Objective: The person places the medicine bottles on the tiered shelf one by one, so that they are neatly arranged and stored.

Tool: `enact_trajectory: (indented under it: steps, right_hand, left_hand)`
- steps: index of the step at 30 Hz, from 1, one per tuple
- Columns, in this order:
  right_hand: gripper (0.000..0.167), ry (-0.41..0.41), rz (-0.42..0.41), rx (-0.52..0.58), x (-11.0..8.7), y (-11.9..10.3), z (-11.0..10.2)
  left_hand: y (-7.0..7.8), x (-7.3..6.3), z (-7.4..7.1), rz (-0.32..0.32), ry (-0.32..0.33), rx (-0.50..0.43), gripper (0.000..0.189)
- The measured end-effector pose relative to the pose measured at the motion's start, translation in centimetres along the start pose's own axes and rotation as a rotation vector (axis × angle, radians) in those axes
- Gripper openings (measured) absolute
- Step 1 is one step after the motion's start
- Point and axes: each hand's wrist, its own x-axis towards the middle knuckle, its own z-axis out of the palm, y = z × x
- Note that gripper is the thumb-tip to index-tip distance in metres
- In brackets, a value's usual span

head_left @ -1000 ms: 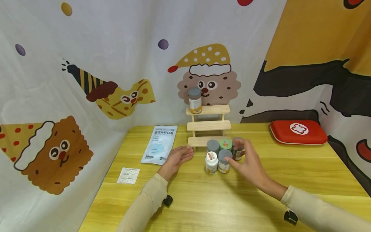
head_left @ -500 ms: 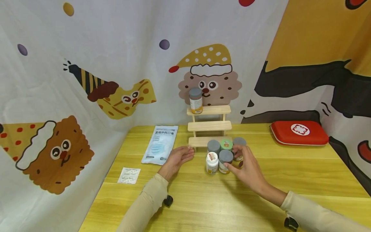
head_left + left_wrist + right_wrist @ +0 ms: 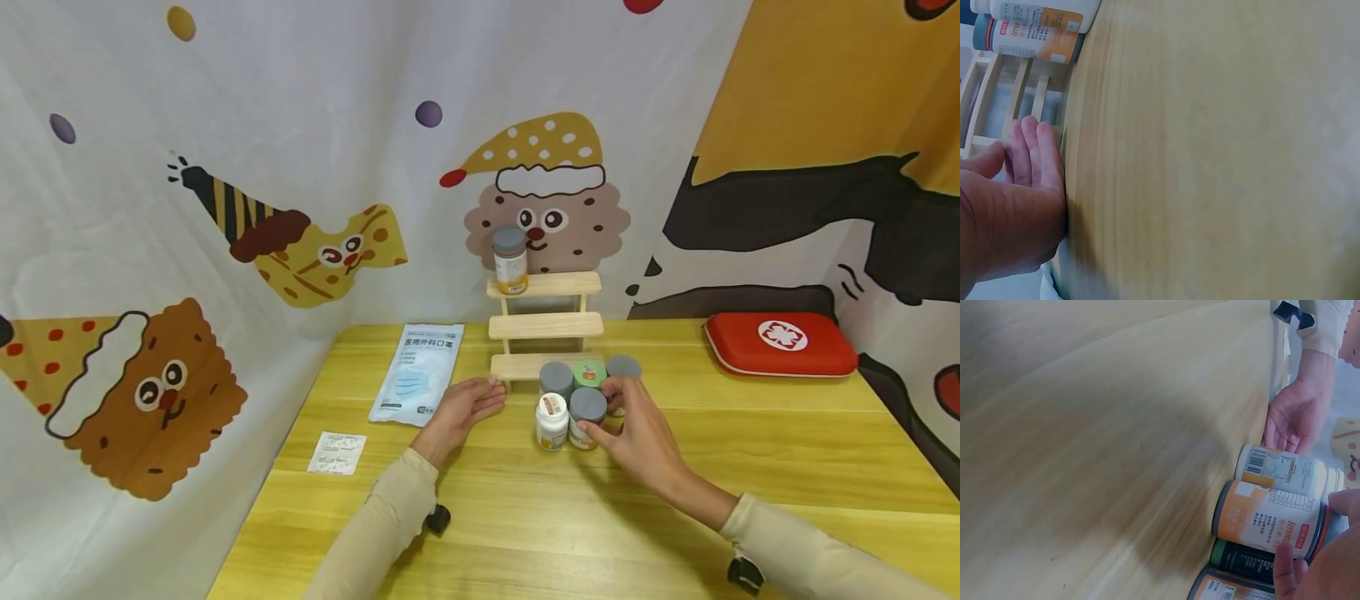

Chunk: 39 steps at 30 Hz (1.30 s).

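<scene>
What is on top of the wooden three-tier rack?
On the left of the highest tier stands a round, grey-lidded, white-labelled bottle. A round green-lidded bottle partly hides the lowest tier at right.

Beige sleeves [image 3: 378, 523] w/ sm. blk pieces [image 3: 438, 520] nr cuffs [image 3: 422, 470].

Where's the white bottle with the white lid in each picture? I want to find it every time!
Head: right of and below the middle; the white bottle is at the group's front left.
Left wrist: top left corner, sideways, partly cut off.
Right wrist: right side, sideways, between the left hand and a grey-lidded bottle.
Shared landmark: that left hand, in all three.
</scene>
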Motion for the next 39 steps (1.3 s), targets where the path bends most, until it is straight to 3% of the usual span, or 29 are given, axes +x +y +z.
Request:
enact_trajectory:
  steps: [11,18,29,39]
  right_hand:
    - [0.062,0.021,0.002,-0.028,-0.32,0.11,0.27]
    - [0.064,0.058,-0.059,-0.056,-0.75,0.27,0.34]
    - [0.062,-0.004,-0.051,-0.052,-0.86,-0.12,0.35]
    - [0.065,0.011,-0.107,-0.033,-0.72,0.01,0.38]
  left_hand:
    - [-0.13,0.08,0.16,0.006,0.007,-0.004,0.04]
    - [-0.11,0.12,0.25,-0.002,0.005,-0.009,0.039]
    - [-0.09,0.27,0.15,-0.001,0.02,-0.012,0.036]
    - [-0.1,0.03,0.01,0.007,0.006,-0.008,0.038]
